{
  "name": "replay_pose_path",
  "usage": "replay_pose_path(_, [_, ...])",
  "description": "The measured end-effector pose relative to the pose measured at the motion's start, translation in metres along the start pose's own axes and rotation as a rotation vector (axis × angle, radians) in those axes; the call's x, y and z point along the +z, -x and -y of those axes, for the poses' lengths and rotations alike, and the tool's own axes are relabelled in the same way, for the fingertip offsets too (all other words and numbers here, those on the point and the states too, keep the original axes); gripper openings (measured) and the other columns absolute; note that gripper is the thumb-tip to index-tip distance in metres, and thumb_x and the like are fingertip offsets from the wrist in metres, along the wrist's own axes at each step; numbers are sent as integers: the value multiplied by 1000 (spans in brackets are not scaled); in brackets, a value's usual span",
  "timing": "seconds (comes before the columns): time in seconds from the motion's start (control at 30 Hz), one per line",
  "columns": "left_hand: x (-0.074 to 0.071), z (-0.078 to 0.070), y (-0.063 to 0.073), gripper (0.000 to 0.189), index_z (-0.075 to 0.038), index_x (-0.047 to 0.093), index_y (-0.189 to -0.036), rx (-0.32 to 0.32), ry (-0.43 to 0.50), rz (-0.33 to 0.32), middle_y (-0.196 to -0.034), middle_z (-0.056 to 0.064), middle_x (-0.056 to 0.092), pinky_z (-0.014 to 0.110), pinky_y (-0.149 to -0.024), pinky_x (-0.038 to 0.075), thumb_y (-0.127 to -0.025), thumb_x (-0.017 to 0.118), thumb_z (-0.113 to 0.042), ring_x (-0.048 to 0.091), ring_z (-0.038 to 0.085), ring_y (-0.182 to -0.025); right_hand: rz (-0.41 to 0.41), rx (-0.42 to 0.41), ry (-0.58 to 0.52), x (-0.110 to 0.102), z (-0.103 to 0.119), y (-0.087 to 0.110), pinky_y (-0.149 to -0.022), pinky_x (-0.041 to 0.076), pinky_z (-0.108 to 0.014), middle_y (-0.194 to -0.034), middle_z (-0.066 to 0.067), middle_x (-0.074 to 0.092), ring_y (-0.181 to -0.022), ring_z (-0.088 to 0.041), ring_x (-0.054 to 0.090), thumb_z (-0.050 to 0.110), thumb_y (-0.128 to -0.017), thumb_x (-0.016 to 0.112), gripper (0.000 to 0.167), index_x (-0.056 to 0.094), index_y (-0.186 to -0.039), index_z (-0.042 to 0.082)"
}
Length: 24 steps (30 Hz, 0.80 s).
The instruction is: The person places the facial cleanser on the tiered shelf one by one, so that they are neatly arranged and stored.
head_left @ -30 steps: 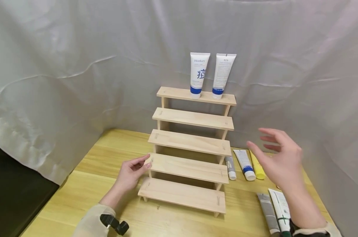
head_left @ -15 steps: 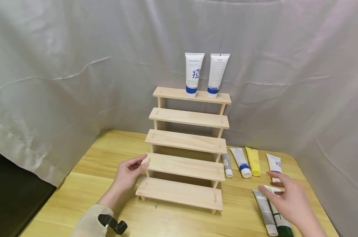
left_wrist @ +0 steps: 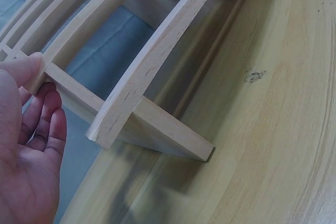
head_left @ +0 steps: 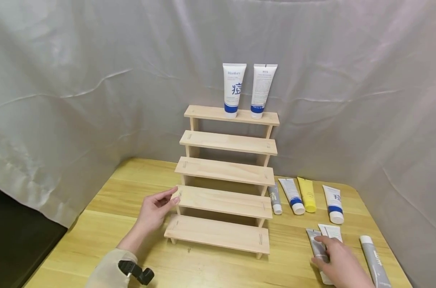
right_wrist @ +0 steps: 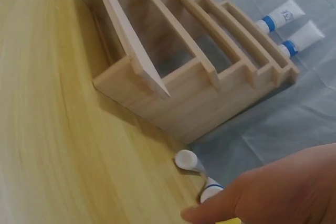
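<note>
On the table [head_left: 106, 218], left hand [head_left: 153, 211] grips rack [head_left: 223, 203]; right hand [head_left: 339, 259] partly hides tubes [head_left: 317, 248].

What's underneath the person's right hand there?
A gray tube and a white tube lie beneath the right hand. Parts of both show, but the hand covers some of the gray one and hides the white one's near end.
</note>
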<state>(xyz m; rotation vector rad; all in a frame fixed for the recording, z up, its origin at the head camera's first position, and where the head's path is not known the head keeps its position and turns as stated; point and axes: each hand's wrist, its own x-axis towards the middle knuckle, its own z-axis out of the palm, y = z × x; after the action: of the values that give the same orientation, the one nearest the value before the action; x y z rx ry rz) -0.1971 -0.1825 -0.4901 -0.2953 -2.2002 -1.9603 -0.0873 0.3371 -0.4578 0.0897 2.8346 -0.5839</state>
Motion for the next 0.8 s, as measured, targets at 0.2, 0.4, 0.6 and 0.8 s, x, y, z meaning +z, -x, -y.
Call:
replay_pose_path(0.2, [0,1,-1,38,4,71,-131,-1,-13,3,-98,13,71,20,-71,55,-95,80,-3,64,11,-82,26,8,-55,15,5,-4,-83,57,-53,-107,-7,71,-93,-23,65,31,-87,89,66,63,-133,-8])
replay_pose_path(0.4, [1,1,-1,37,3,72,-131,-5,-11,-2,-98,12,71,20,-70,54,-95,80,-4,63,12,-82,-14,9,-43,19,8,-11,-82,56,-53,-100,-6,70,-89,-23,61,35,-88,87,72,61,-138,-9])
replay_pose_path(0.6, [2,1,-2,39,1,72,-132,-27,-19,13,-101,13,72,22,-75,57,-95,81,-6,66,13,-85,-72,5,-97,11,7,-11,-72,55,-42,-97,-6,71,-83,-19,61,24,-86,86,67,62,-141,-6])
replay_pose_path(0.8, [0,0,-1,38,1,72,-131,-31,-21,3,-100,12,70,21,-74,55,-95,81,-6,64,12,-85,-265,-34,-134,-2,11,-4,-64,54,-32,-100,-12,73,-82,-20,64,25,-85,85,73,59,-149,0])
